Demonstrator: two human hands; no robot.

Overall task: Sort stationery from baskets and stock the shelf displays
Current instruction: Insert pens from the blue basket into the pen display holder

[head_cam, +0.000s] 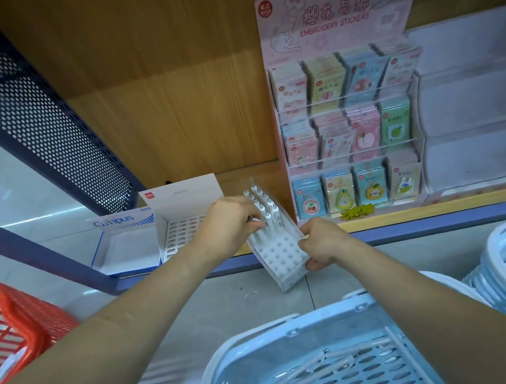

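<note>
At the shelf edge, your left hand pinches a half-hidden pen in the pen tray your right hand grips; a blue basket runs off-frame below.

Looking into a stationery shop: facing a wooden shelf carrying an embroidery-sticker display and a Campus carton, a pen tray at its edge, overlooking a red basket and a blue basket.

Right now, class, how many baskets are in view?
3: a red basket bottom left, a blue basket bottom centre, a pale basket at the right edge, possibly a stack hiding more.
</note>
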